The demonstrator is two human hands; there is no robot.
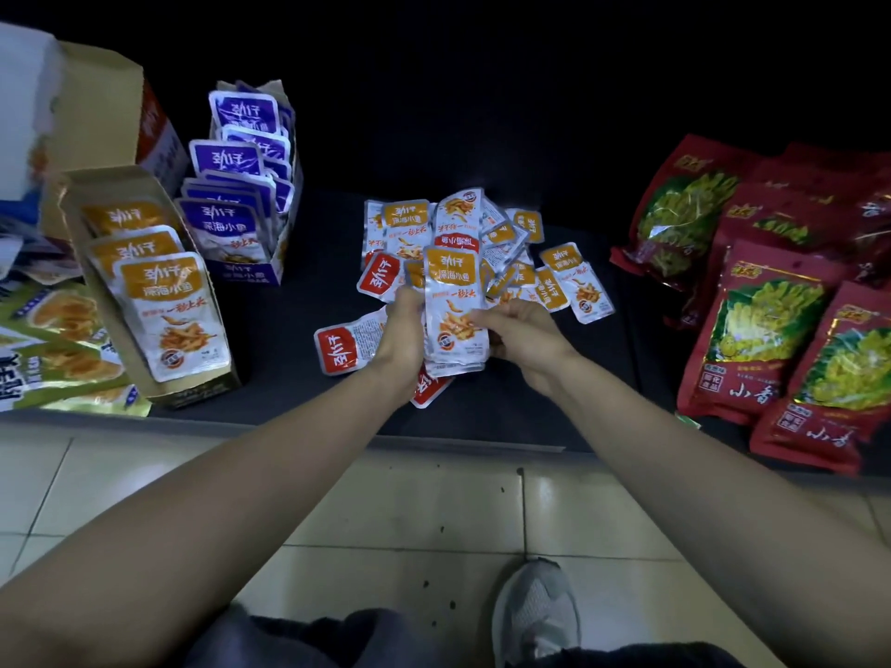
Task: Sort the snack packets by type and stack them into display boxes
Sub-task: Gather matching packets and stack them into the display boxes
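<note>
Holding several orange packets [455,306], perhaps five, in both hands [463,335].

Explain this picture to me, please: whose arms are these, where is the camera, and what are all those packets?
No machine here: a person wears a camera on the head, looking down at their own arms. The left hand and right hand together hold a small stack of orange packets. Behind it lies an unsorted pile of orange and red packets on a dark surface. To the left stand an orange display box and a purple display box, both partly filled. Large red bags lie to the right.
</note>
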